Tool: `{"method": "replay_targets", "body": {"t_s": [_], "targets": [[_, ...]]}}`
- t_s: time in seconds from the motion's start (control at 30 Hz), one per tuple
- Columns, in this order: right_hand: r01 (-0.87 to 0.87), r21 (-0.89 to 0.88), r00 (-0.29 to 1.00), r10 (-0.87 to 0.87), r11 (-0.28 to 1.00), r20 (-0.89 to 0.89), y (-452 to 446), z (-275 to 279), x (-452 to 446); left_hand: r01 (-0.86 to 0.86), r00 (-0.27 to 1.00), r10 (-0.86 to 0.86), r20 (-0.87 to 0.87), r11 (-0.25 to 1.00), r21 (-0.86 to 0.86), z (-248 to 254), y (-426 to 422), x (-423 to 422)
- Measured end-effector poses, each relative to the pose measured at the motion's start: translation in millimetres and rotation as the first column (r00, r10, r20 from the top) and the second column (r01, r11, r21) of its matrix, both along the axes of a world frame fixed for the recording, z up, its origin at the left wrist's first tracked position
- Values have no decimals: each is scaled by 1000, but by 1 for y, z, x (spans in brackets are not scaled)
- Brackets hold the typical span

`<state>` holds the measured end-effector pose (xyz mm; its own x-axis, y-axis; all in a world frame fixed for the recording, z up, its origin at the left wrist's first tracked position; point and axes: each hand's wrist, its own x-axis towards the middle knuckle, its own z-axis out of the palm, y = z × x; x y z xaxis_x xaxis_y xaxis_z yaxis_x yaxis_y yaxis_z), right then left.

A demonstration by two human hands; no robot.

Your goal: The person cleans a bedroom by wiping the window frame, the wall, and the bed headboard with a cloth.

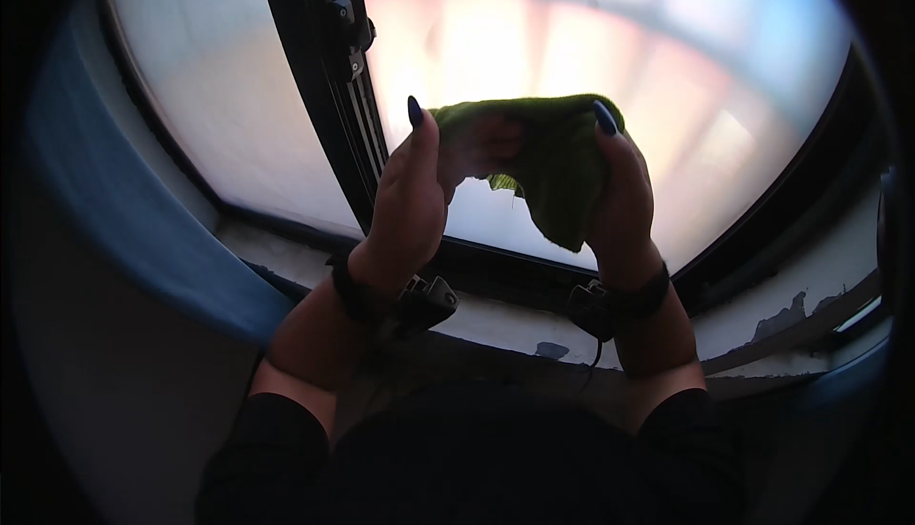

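A green cloth (562, 158) hangs between my two raised hands in front of the bright window pane (477, 44). My left hand (415, 182) is at the cloth's left end, its thumb upright and its fingers behind the fabric. At the right end my right hand (624, 187) grips the cloth, thumb up along its edge. The lower part of the cloth droops beside my right hand. Dark bands with small devices are strapped round both wrists.
A dark window frame (319, 96) with a latch (355, 34) runs down left of the cloth. A blue curtain (143, 211) hangs at the left. Below the glass is a pale sill (505, 325) with peeling paint.
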<state>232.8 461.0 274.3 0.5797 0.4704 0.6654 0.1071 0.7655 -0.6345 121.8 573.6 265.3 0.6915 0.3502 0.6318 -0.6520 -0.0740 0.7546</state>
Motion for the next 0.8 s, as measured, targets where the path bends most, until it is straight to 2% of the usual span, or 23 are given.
{"method": "replay_targets", "body": {"t_s": [0.03, 0.07, 0.1, 0.13, 0.17, 0.2, 0.23, 0.27, 0.3, 0.4, 0.47, 0.53, 0.57, 0.6, 0.67, 0.7, 0.73, 0.77, 0.8], "targets": [[240, 85, 944, -253, 967, 213, 12, 17, 1, -30, 999, 30, 16, 999, 24, 16, 4, 10], [440, 210, 783, -488, 873, 386, 23, 28, 3, 55, 997, -52, 59, 997, -50, 27, 9, 21], [690, 226, 494, -676, 688, 547, 31, 31, 9, 98, 992, -90, 92, 991, -86, 31, 14, 31], [850, 296, 139, -728, 436, 672, 38, 29, 14, 140, 984, -124, 127, 983, -123, 32, 18, 38], [824, 455, -66, -741, 337, 669, 44, 24, 14, 156, 982, -140, 129, 979, -129, 29, 21, 39], [829, 453, -77, -735, 328, 674, 43, 19, 13, 91, 994, -80, 80, 985, -148, 22, 25, 37], [844, 348, 28, -682, 407, 731, 41, 13, 9, 22, 999, -17, 29, 987, -160, 14, 31, 33], [845, 234, 137, -618, 481, 774, 39, 6, 6, -46, 996, 39, -82, 995, -92, 1, 38, 29], [847, 165, 187, -573, 505, 798, 37, -4, 3, -69, 990, 54, -130, 992, -109, -12, 38, 27], [819, -251, 418, -237, 515, 877, 33, -35, -10, -157, 967, 144, -211, 987, -46, -74, 42, 26], [786, -269, 422, -166, 557, 891, 37, -76, -11, -265, 947, 265, -182, 964, 27, -104, 33, 23], [776, -184, 368, -196, 603, 909, 40, -115, -10, -351, 873, 383, -302, 923, 157, -136, 40, 21], [781, -182, 360, -193, 597, 913, 41, -127, -10, -381, 852, 448, -270, 885, 266, -144, 40, 19], [780, -183, 359, -189, 598, 914, 42, -126, -10, -384, 852, 449, -270, 886, 262, -141, 40, 18], [794, -187, 349, -182, 578, 919, 42, -123, -9, -369, 857, 465, -220, 854, 366, -130, 39, 11], [804, -200, 369, -206, 561, 906, 44, -119, -9, -378, 859, 464, -216, 860, 343, -120, 38, 10], [817, -157, 347, -255, 555, 902, 47, -108, -12, -415, 859, 483, -171, 851, 321, -112, 41, 11], [807, -89, 351, -353, 584, 868, 51, -92, -12, -473, 869, 493, -42, 852, 227, -101, 39, 15], [831, -50, 336, -430, 554, 838, 57, -72, -14, -454, 874, 483, -49, 850, 269, -87, 46, 11]]}}
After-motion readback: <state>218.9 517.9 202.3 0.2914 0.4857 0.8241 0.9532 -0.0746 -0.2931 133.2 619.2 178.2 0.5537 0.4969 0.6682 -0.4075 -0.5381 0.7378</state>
